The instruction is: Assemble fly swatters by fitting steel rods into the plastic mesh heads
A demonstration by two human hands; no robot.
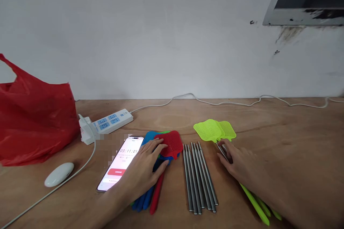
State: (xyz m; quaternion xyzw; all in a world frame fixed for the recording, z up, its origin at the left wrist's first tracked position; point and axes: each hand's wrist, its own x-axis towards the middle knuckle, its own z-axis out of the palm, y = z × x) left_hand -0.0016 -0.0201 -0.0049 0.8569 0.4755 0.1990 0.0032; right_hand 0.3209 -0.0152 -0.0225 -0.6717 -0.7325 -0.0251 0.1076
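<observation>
My left hand (145,166) rests flat, fingers spread, on a stack of fly swatters; a red head (172,143) lies on top, blue ones (149,137) beneath. My right hand (240,164) lies over the metal shafts of the yellow-green fly swatters (214,130), fingers touching them; whether it grips them I cannot tell. Their green handles (258,205) stick out below my wrist. Between my hands lies a bundle of several bare metal rods (199,177). A phone (120,162) showing a timer lies just left of my left hand.
The wooden table (282,132) carries a red plastic bag (32,121) at far left, a white power strip (107,123) with cable, and a white oval mouse-like object (59,174). A white wall stands behind; a grey frame (306,3) hangs at top right.
</observation>
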